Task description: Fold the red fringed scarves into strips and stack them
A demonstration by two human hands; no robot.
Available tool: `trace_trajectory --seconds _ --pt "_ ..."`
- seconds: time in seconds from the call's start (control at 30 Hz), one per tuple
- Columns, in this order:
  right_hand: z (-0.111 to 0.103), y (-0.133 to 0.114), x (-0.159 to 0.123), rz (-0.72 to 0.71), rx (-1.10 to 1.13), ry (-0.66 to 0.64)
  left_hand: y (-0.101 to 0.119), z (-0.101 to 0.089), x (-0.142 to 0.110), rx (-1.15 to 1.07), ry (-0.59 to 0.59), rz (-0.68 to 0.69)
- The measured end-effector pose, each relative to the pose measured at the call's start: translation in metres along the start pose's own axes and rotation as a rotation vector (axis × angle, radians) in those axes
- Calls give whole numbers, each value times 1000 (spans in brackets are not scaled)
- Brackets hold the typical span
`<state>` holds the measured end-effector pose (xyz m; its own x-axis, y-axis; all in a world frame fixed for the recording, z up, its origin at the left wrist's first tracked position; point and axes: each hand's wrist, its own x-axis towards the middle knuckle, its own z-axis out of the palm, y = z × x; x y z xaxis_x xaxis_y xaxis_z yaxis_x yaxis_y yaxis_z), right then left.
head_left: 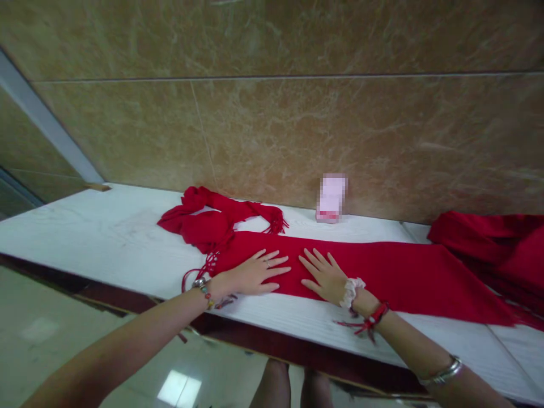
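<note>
A red fringed scarf (382, 272) lies spread lengthwise on a white wooden table. My left hand (255, 273) rests flat on its left part, fingers stretched toward the right. Facing it, my right hand (322, 274) is also flat on the cloth with fingers spread, a short gap between the two. Neither hand grips anything. Just beyond my left hand, a crumpled red scarf (208, 224) with fringe lies bunched up; whether it joins the spread cloth I cannot tell.
More red cloth (505, 249) is heaped at the right end of the white table (106, 226). A blurred pink-and-white object (332, 195) stands against the tan tiled wall (272, 124). The table's front edge runs close to my legs (276, 385).
</note>
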<state>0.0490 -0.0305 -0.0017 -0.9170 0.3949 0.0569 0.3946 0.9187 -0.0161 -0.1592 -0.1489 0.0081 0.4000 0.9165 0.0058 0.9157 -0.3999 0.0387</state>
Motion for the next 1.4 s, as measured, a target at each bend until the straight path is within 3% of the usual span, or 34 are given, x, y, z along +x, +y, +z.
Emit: trace_trajectory --seconds 0.1,0.23,0.37,0.57,0.67,0.8,0.9,1.1,1.17,1.3,1.4 --pt "12 1 -4 9 0 -2 -16 2 -23 40 8 -69" --pt "10 13 -1 11 47 -48 -46 -7 -47 135 63 -228" --pt "2 18 25 47 94 -35 -73 -27 -28 149 122 -244" --pt "15 20 45 59 42 65 -88 -60 18 -22 -179 -291" --pt "21 23 41 55 69 99 -89 -78 14 -147 -219 -274" --pt "23 26 39 52 98 184 -91 -101 -12 -343 -270 -311" --pt "25 26 41 65 104 203 -87 -112 -36 -610 -235 -327" --pt "27 28 42 50 117 207 -82 -109 -66 -949 20 -469" --pt "29 29 42 40 112 208 -92 -105 -75 -882 22 -563" --pt "31 31 42 14 90 221 -115 -101 -98 -361 -17 -741" --pt "31 30 42 27 71 219 -122 -97 -109 -115 44 -812"
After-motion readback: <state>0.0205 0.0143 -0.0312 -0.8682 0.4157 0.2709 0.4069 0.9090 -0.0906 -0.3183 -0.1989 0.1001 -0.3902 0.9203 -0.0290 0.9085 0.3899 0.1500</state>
